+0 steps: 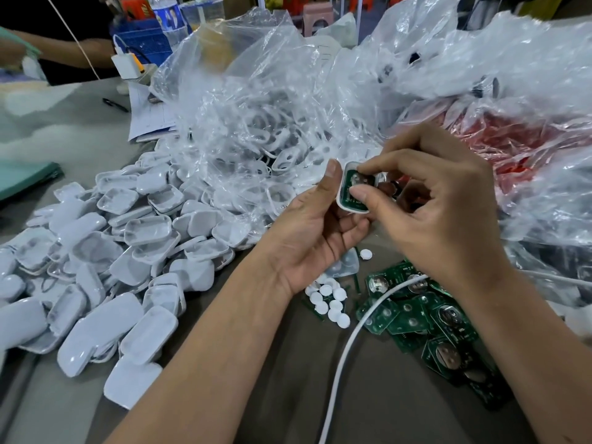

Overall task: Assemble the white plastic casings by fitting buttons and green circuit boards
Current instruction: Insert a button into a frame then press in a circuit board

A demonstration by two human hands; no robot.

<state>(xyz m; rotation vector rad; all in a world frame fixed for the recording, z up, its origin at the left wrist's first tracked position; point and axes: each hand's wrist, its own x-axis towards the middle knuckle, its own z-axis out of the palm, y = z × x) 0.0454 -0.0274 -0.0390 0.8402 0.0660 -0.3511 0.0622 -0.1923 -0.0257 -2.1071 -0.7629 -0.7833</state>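
Over the grey table [368, 395], left hand [315, 232] grips a white casing [344, 200]; right hand [439, 216] pinches its green board [355, 201].

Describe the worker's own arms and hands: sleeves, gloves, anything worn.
Both forearms are bare as far as the frame shows; no sleeve is visible. The left hand and right hand wear no gloves. No rings, watch or wristband show. Fingernails are short and unpainted.

You are working amid glossy, smooth white plastic casings [105, 251], crinkled clear plastic bags [256, 100] catching the light, green circuit boards [426, 318] with shiny metal discs, on a matt grey worktop [384, 395].
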